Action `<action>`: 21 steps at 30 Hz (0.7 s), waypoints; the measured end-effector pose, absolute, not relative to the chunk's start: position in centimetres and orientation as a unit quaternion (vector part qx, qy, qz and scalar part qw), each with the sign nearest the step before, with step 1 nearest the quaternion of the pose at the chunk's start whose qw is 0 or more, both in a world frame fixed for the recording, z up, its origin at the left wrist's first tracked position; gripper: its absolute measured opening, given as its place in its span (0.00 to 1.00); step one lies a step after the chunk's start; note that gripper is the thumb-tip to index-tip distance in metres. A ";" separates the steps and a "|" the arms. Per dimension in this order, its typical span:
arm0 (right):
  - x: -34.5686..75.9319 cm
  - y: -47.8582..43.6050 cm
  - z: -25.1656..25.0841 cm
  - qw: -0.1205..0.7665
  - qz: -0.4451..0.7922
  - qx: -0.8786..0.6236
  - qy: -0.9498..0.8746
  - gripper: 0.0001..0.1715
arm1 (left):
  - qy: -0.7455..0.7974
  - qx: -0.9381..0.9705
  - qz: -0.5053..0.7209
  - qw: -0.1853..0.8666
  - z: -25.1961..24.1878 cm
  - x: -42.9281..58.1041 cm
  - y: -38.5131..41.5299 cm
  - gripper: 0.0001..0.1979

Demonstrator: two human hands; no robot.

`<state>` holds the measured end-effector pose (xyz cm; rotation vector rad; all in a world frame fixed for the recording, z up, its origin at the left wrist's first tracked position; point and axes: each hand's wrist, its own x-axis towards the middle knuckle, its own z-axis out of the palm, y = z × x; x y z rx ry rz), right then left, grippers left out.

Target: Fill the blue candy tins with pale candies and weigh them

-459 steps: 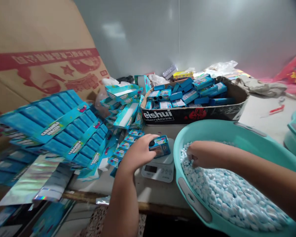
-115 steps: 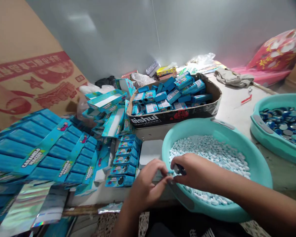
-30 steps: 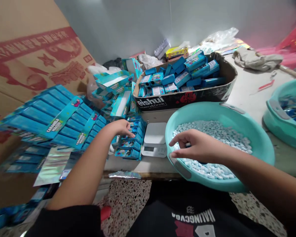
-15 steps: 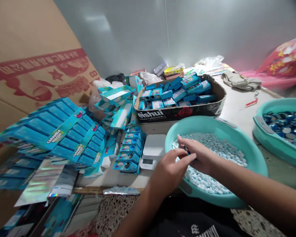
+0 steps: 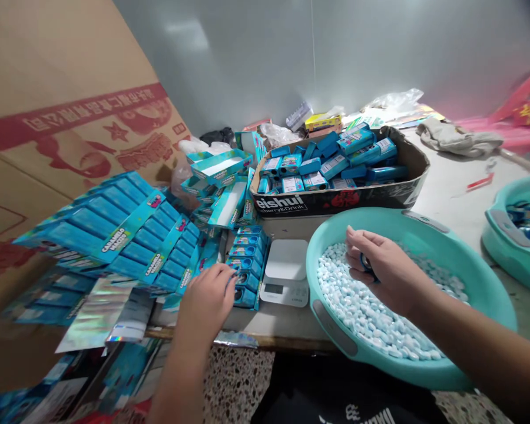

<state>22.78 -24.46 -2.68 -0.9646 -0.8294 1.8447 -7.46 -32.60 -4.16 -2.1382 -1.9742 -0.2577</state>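
Note:
My left hand (image 5: 209,297) is at the near left side of a blue tray of small blue packs (image 5: 247,265). Its fingers are curled together against the packs, and what they grip, if anything, is hidden. My right hand (image 5: 380,268) hovers over a turquoise basin (image 5: 481,282) filled with small pale-blue and white candies (image 5: 371,330). Its fingers are closed around a small dark-blue round piece (image 5: 368,268), mostly covered by the hand. Between the tray and the basin lies a white digital scale (image 5: 287,265).
Behind the scale stands a black cardboard box (image 5: 327,203) heaped with blue packs. Stacked filled trays (image 5: 132,227) and empty blue trays (image 5: 221,168) are on the left, by a large carton (image 5: 70,106). A second turquoise basin (image 5: 499,253) holds shiny blue pieces.
My hands were together over the candy basin and have separated. The left hand has moved left to the tray of packs; the right stays above the candies. The view has shifted slightly.

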 end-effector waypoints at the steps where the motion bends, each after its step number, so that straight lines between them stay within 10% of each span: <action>1: 22.9 -24.5 -2.5 0.439 0.732 -0.390 -0.345 0.27 | -0.674 -0.732 -0.048 0.088 -4.5 -7.9 -32.6 0.10; 21: 23.5 -25.3 -1.8 0.453 0.642 -0.418 -0.456 0.22 | -0.671 -0.717 0.158 0.099 -6.2 -3.5 -31.6 0.25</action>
